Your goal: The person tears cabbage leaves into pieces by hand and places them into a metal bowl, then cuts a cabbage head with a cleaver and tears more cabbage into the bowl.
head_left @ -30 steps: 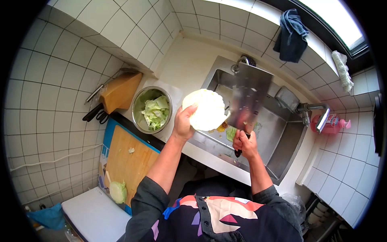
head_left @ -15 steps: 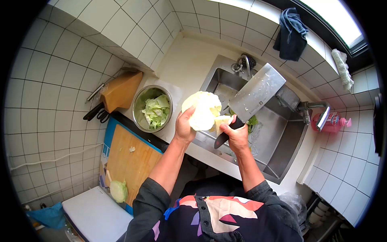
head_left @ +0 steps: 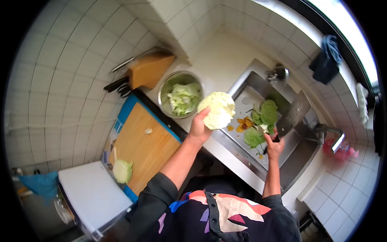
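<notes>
A pale cut cabbage (head_left: 217, 110) rests in my left hand (head_left: 200, 128), whose fingers wrap its lower left side near the sink's left rim. Over the sink, my right hand (head_left: 275, 149) grips the dark handle of a cleaver (head_left: 296, 115); the wide blade points up and to the right, slightly blurred. A small whitish cabbage chunk (head_left: 262, 128) shows at my right thumb; whether it is pinched there or lies on the leaves I cannot tell. Green cabbage leaves (head_left: 268, 112) and yellow-brown scraps (head_left: 244, 124) lie in the steel sink (head_left: 246, 90).
Cut cabbage pieces fill part of a metal bowl (head_left: 163, 99) on the counter. A wooden cutting board (head_left: 141, 149) holds another cabbage piece (head_left: 122, 171). Behind the board stands a knife block (head_left: 151, 68). A faucet (head_left: 332, 135) and a pink bottle (head_left: 342, 151) are at the right.
My right hand and the cleaver have moved away from the cabbage, right and down over the sink. The leaves there now show. My left hand still holds the cabbage. The view has shifted.
</notes>
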The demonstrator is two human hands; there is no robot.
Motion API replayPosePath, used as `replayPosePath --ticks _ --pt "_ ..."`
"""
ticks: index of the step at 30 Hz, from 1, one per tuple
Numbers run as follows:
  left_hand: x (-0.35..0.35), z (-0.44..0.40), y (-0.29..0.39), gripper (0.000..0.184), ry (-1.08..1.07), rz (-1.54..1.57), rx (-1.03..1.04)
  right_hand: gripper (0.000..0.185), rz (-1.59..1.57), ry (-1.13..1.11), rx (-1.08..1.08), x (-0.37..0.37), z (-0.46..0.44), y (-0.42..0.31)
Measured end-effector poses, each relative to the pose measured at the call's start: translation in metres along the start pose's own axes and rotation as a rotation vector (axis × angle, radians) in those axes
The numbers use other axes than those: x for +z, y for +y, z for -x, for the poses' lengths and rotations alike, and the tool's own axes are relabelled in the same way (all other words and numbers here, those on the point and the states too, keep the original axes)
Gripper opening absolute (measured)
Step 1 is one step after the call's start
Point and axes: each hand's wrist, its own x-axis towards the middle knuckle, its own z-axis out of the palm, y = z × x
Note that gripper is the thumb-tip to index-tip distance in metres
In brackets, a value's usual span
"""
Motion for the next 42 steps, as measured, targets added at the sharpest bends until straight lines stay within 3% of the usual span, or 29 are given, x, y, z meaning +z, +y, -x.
replayPosePath --ticks 2,4,5,12,16,20,22,26,30,36,38,39,41,42 --pt "-0.010 0.017 0.007 0.043 0.003 0.002 0.015 0.043 0.079 0.041 -0.175 -0.004 0.008 -0.012" --pt "-0.029 0.037 0.017 0.047 -0.028 -0.003 0.005 0.031 0.277 -0.058 -0.244 -0.004 0.020 -0.033" --pt "-0.036 0.052 0.022 0.048 0.027 -0.053 0.036 0.025 0.309 -0.096 -0.166 0.002 0.029 -0.050" --pt "-0.092 0.159 0.091 0.049 0.181 0.141 0.310 0.034 0.382 -0.689 -0.422 0.075 0.091 -0.100" --pt "-0.121 0.204 0.131 0.049 0.220 0.127 0.550 0.038 0.396 -0.915 -0.616 0.157 0.140 -0.145" --pt "-0.141 0.235 0.159 0.046 0.163 0.255 0.688 0.037 0.406 -1.080 -0.623 0.239 0.164 -0.153" --pt "-0.140 0.246 0.165 0.042 0.420 0.281 0.800 0.038 0.420 -1.076 -0.624 0.269 0.173 -0.155" --pt "-0.165 0.262 0.168 0.043 0.467 0.272 0.820 0.037 0.587 -0.957 -0.814 0.332 0.168 -0.167" --pt "-0.180 0.270 0.169 0.044 0.475 0.301 0.826 0.039 0.764 -0.953 -0.910 0.378 0.160 -0.169" --pt "-0.189 0.278 0.169 0.044 0.519 0.307 0.839 0.040 0.805 -0.948 -0.986 0.375 0.164 -0.166" --pt "-0.195 0.280 0.169 0.044 0.473 0.264 0.832 0.029 0.777 -0.678 -1.330 0.367 0.173 -0.177" --pt "-0.201 0.281 0.167 0.044 0.473 0.269 0.832 0.029 0.780 -0.679 -1.332 0.368 0.177 -0.174" --pt "-0.211 0.280 0.163 0.048 0.376 0.332 0.798 0.021 0.689 -0.915 -1.421 0.374 0.189 -0.161" --pt "-0.209 0.277 0.163 0.048 0.366 0.331 0.791 0.016 0.688 -0.889 -1.431 0.379 0.196 -0.150"
